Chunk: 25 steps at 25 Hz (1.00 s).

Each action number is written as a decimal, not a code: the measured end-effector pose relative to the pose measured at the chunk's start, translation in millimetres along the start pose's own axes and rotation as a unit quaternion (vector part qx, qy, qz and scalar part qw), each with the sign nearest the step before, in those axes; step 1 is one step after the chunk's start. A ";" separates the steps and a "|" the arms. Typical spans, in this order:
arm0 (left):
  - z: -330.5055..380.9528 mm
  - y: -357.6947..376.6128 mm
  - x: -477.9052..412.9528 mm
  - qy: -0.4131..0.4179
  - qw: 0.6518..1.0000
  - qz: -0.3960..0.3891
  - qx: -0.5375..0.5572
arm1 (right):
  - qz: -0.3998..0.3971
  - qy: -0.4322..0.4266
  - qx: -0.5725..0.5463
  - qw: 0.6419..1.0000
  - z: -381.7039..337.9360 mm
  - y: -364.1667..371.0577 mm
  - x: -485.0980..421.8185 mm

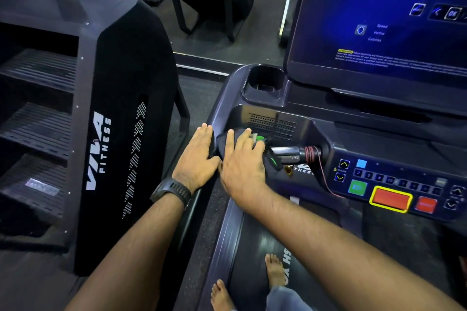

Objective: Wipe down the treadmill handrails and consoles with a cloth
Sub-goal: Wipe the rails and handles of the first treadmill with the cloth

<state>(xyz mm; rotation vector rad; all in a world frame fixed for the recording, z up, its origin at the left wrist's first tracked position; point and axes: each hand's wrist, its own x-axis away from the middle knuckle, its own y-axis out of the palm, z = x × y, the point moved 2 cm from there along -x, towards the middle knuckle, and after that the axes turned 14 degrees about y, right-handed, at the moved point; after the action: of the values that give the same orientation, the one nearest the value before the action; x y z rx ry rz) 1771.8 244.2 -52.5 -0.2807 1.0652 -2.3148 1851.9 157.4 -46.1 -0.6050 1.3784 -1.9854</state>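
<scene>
Forearms [328,247] nearest, bare feet [275,270] on treadmill belt [252,247].

- Stair machine [121,108] close on the left, narrow gap beside the handrail [195,209].
- Console screen [379,20] lit, button panel [391,184] below it, cup holder [264,81] at the corner.
- Left hand [195,156] flat on the handrail, fingers straight and together.
- Right hand [242,166] flat on the cloth [223,140], fingers slightly spread, pressing it where rail meets console.
- Cloth dark, bunched; likely soft, light, slides easily. Best worked under a flat palm or gathered at an edge.
- In the way: sensor grip [290,154], green clip [274,161], red cord [323,174]. Snag risk. Stop button [390,199] could be pressed by accident.
</scene>
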 end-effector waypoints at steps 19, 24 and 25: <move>-8.2 6.0 1.2 0.063 0.992 -0.027 -0.104 | 0.050 0.053 -0.176 0.982 3.5 8.9 -30.0; -5.6 6.1 3.0 0.068 0.990 -0.033 -0.118 | 0.123 0.049 -0.149 0.980 6.3 22.7 -8.1; -5.7 5.4 2.6 0.069 0.990 -0.033 -0.123 | 0.108 0.044 -0.151 0.982 9.2 20.1 -18.6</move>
<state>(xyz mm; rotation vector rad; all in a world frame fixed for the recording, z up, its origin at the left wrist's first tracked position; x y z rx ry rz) 1769.6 243.5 -60.4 -0.2565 1.4333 -2.2868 1875.8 159.9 -62.0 -0.4806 1.7389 -1.6624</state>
